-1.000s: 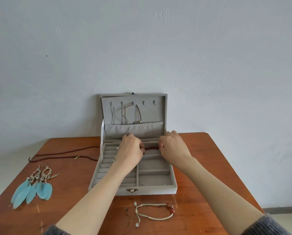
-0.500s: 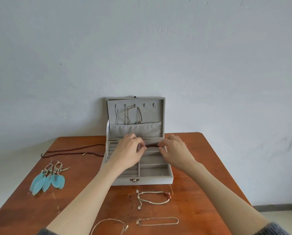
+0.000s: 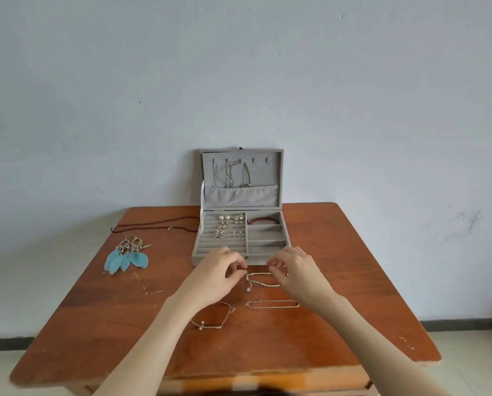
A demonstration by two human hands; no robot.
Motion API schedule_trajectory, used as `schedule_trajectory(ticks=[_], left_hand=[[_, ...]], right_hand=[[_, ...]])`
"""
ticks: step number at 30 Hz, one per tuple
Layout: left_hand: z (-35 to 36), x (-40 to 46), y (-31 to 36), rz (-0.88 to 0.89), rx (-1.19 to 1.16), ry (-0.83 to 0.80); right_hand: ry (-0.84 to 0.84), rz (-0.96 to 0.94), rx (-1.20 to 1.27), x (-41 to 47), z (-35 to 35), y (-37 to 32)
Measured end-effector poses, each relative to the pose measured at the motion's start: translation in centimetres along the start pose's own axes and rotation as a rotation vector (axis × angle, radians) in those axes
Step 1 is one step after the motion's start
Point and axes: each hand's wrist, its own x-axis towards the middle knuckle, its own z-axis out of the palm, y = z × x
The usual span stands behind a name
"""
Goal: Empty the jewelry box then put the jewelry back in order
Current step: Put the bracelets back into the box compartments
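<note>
1. A wooden table (image 3: 96, 324) with a reddish-brown top, scratched and worn pale along its near edge and right corner.
2. A pale blue-grey wall (image 3: 267, 81) behind the table, marked with scuffs, thin cracks and a faint scribble.
3. A dark baseboard (image 3: 464, 324) along the foot of the wall.
4. A light floor (image 3: 473, 364) beside the table.
</note>
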Motion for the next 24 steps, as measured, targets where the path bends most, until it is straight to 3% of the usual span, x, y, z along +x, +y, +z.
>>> schedule_trajectory(ticks=[8,15,24], left_hand=[[1.5,0.5,1.3,-0.025,0.039,-0.093],[1.8,1.0,2.0,0.083,0.185,-0.033],[2.0,1.4,2.2,0.058,0.178,-0.152]], right_hand=[[-0.112,0.018,-0.115,-2.0,0.3,1.6],[-0.105,0.012,-0.051,-1.6,0.3,1.7],[-0.131,-0.08,-0.074,-1.7,0.3,2.3]])
